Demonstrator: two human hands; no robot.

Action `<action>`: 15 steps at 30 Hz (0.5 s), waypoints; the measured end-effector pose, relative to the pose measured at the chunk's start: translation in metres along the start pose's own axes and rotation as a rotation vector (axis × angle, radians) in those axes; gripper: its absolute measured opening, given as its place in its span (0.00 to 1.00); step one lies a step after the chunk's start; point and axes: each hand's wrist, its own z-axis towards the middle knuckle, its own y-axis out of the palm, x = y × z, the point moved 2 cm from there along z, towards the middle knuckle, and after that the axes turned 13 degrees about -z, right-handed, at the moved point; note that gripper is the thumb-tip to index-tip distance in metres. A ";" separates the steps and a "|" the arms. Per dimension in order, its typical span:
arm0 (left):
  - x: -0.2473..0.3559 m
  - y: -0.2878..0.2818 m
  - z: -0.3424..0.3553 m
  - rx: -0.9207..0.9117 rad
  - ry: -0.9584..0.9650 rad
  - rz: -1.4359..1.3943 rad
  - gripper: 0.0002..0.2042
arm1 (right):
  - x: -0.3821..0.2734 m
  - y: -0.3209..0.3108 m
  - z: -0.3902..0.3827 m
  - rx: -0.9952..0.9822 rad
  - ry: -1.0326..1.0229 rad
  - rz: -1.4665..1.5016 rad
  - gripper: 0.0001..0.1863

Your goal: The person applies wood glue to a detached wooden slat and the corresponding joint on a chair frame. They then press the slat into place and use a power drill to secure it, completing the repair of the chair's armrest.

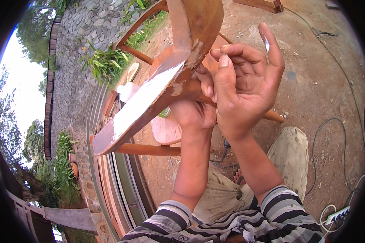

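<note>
A brown wooden chair (198, 24) is tilted in front of me. White paste or paint (146, 97) covers much of a broad, flat part of it, leaving the lower left end bare. My left hand (192, 113) is under this part, its fingers curled around the wood beside a rounded leg or rail. Just right of it, my right hand (247, 77) has its palm turned up. Its thumb and forefinger come together close to the wood; whether anything is between them cannot be made out. One raised outer finger carries a white smear.
Behind the chair are a pale wooden board (166, 130) and a partly hidden white container (127, 91). Dark cable (344, 129) winds over the dirt ground on the right, near a white power strip (337, 216). Lumber (259, 5) lies at the far edge; a stone wall (75, 52) stands left.
</note>
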 end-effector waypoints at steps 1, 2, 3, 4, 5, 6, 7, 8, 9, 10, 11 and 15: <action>0.001 -0.001 0.000 0.004 0.002 0.031 0.24 | -0.001 0.000 0.000 -0.015 -0.008 0.011 0.37; 0.002 -0.005 0.001 0.040 0.022 0.081 0.24 | -0.002 0.000 0.000 -0.031 -0.017 0.022 0.37; 0.002 -0.004 0.001 0.073 0.046 0.118 0.24 | -0.002 0.000 0.001 -0.052 -0.035 0.009 0.38; 0.003 -0.004 0.001 0.107 0.069 0.156 0.24 | -0.002 0.001 0.002 -0.059 -0.059 -0.004 0.38; 0.000 0.000 0.001 0.137 0.098 0.181 0.24 | -0.001 0.002 0.002 -0.066 -0.084 -0.016 0.38; 0.000 0.002 0.001 0.152 0.115 0.202 0.24 | 0.001 0.003 0.003 -0.061 -0.117 -0.028 0.39; -0.001 0.002 0.001 0.166 0.132 0.222 0.24 | 0.001 0.004 0.004 -0.061 -0.125 -0.036 0.39; -0.001 0.001 0.002 0.164 0.136 0.238 0.24 | 0.002 0.004 0.004 -0.061 -0.133 -0.043 0.39; -0.002 -0.001 0.002 0.140 0.113 0.187 0.24 | -0.001 0.003 0.003 -0.065 -0.112 -0.045 0.39; -0.002 -0.003 0.002 0.118 0.089 0.139 0.25 | -0.002 0.003 0.003 -0.066 -0.110 -0.052 0.38; -0.003 -0.007 0.001 0.073 0.038 0.023 0.26 | -0.002 0.003 0.002 -0.067 -0.107 -0.059 0.38; -0.004 -0.009 -0.002 0.051 -0.005 -0.108 0.28 | -0.003 0.003 0.002 -0.065 -0.163 -0.116 0.38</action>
